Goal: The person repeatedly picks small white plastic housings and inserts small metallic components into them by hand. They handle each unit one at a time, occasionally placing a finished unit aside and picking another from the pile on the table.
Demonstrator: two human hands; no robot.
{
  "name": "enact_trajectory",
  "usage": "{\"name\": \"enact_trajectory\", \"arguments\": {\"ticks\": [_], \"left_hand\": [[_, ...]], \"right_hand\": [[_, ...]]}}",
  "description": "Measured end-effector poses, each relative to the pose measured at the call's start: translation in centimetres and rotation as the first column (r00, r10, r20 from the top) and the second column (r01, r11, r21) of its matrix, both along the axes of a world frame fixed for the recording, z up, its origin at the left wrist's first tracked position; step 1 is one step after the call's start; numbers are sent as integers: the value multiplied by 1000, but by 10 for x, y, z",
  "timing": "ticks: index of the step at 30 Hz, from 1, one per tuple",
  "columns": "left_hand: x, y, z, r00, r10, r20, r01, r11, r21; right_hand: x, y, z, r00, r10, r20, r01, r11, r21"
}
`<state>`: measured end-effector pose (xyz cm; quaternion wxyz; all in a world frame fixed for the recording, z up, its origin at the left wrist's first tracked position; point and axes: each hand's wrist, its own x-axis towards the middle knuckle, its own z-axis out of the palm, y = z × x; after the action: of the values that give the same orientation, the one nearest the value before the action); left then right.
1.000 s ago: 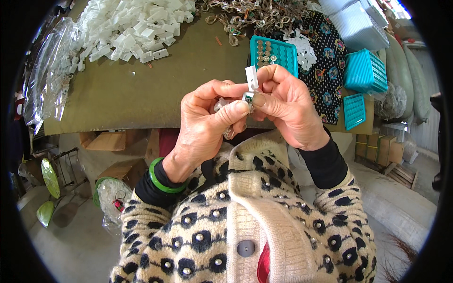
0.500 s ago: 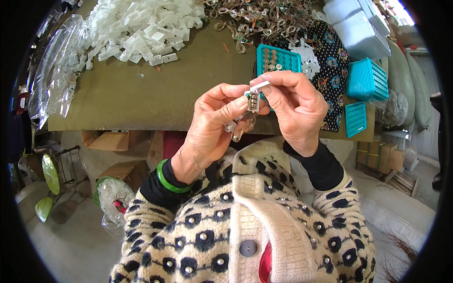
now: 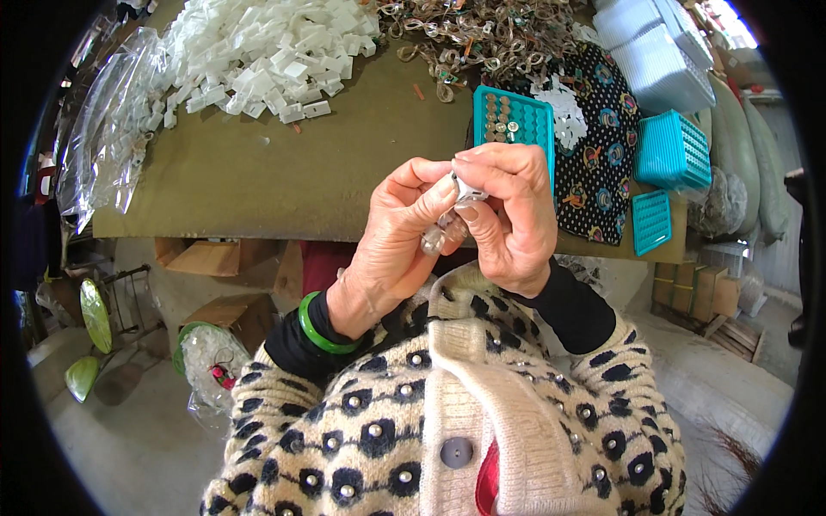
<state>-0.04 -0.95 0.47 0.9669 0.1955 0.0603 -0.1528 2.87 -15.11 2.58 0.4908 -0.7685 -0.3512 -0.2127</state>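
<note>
Both hands meet above the near edge of the table, gripping a small white plastic battery box [image 3: 467, 191]. My left hand [image 3: 391, 230] pinches it between thumb and fingers from the left. From the right, the thumb and fingers of my right hand [image 3: 516, 219] press around its white cover. Fingers hide most of the box, so I cannot tell whether the cover sits fully down. A small coil of thin, clear-looking wire [image 3: 434, 237] hangs below, beside my left fingers. Just beyond the right hand lies a teal tray [image 3: 538, 129] with several round button cells [image 3: 501, 119].
White plastic pieces [image 3: 267, 56] are heaped at the far left, near a clear plastic bag [image 3: 107, 129]. Coiled wire bundles [image 3: 482, 39] pile up at the back. On the right are a patterned black cloth [image 3: 594, 172], stacked teal trays [image 3: 671, 150] and white trays [image 3: 658, 64].
The white cover in my right hand has come down onto the box, hiding the open inside with its cells. My right hand has moved left, closer to my left hand.
</note>
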Motion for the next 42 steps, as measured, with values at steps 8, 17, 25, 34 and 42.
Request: {"name": "enact_trajectory", "arguments": {"ticks": [8,17,25,34,42], "left_hand": [[-5,-9,-8,997,-75,7,75,997,-4],[6,18,-12,991,-88,103,93,995,-42],[9,19,-26,987,-139,81,138,990,19],[11,19,-27,988,-144,57,142,989,41],[10,17,-25,986,-161,50,156,984,91]], "right_hand": [[-5,7,-15,973,-119,197,120,993,6],[4,-66,6,955,-291,-59,267,928,-259],[22,-129,-24,900,-428,83,410,769,-490],[5,-139,-14,844,-535,-35,465,762,-451],[2,-131,-24,850,-517,102,483,687,-543]]}}
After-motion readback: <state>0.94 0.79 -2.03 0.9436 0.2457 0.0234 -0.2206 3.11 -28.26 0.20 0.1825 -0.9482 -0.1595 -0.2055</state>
